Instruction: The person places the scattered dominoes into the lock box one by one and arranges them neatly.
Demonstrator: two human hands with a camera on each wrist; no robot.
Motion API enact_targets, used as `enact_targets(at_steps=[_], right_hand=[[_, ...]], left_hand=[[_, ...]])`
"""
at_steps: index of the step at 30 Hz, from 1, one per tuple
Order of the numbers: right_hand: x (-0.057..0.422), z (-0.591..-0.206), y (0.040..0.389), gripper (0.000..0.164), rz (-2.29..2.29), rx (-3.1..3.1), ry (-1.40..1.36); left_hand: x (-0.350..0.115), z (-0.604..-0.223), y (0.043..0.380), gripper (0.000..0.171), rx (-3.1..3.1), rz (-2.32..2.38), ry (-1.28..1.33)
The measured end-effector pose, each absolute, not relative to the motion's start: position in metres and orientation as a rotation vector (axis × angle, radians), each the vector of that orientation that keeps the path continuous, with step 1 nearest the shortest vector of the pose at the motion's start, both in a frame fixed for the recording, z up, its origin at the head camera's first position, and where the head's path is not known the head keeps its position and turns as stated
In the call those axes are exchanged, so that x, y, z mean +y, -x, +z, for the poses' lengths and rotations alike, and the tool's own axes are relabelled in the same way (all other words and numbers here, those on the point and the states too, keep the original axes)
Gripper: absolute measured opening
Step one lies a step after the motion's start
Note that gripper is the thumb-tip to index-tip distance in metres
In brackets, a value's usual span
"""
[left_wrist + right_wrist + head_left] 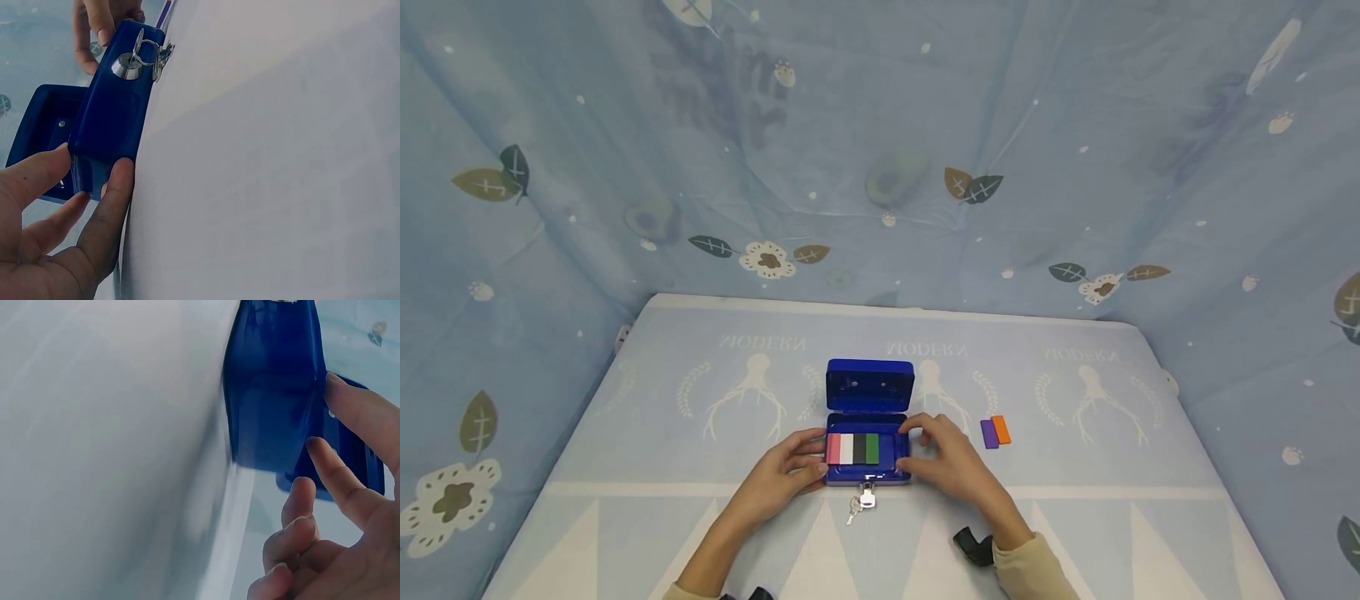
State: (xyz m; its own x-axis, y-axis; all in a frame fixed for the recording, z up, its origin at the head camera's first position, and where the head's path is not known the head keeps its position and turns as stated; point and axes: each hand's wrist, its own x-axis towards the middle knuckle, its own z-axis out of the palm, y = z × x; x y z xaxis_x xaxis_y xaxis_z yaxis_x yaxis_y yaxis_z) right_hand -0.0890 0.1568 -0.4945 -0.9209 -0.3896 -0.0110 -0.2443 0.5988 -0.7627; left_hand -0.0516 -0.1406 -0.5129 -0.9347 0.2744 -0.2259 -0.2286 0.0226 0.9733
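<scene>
An open blue cash box (891,477) stands on the table with its lid (870,386) raised at the back. Inside lie pink, white, black and green blocks (860,450) side by side, filling its left part. My left hand (782,479) holds the box's left end, thumb at the front corner. At the right end, my right hand (951,458) has its thumb and index fingertips on the rim, set apart; its other fingers bend loosely beside the box in the right wrist view. A silver lock with keys (128,65) sits on the box's front.
A purple block (989,434) and an orange block (1002,430) lie right of the box, beyond my right hand. The patterned tablecloth (1097,508) runs back to a blue fabric wall (850,150). Black straps (973,546) show near my wrists.
</scene>
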Motion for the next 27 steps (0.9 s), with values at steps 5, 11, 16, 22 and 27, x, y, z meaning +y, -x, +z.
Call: enact_targets(at_steps=[5,11,16,22,27], right_hand=[[0.169,-0.493,0.088,0.038,-1.257,2.674,0.478],[0.184,-0.492,0.087,0.037,-1.253,2.685,0.394],[0.196,-0.490,0.086,0.038,-1.258,2.701,0.377],[0.212,-0.489,0.085,0.037,-1.252,2.724,0.378],[0.227,-0.487,0.086,0.037,-1.237,2.774,0.421]], left_hand=[[-0.141,-0.512,0.051,0.060,1.949,1.983,-0.053],[-0.141,-0.510,0.051,0.060,1.939,1.995,-0.057],[-0.140,-0.510,0.050,0.060,1.944,1.988,-0.048],[-0.140,-0.510,0.050,0.059,1.951,1.986,-0.045],[-0.140,-0.509,0.051,0.059,1.959,1.981,-0.043]])
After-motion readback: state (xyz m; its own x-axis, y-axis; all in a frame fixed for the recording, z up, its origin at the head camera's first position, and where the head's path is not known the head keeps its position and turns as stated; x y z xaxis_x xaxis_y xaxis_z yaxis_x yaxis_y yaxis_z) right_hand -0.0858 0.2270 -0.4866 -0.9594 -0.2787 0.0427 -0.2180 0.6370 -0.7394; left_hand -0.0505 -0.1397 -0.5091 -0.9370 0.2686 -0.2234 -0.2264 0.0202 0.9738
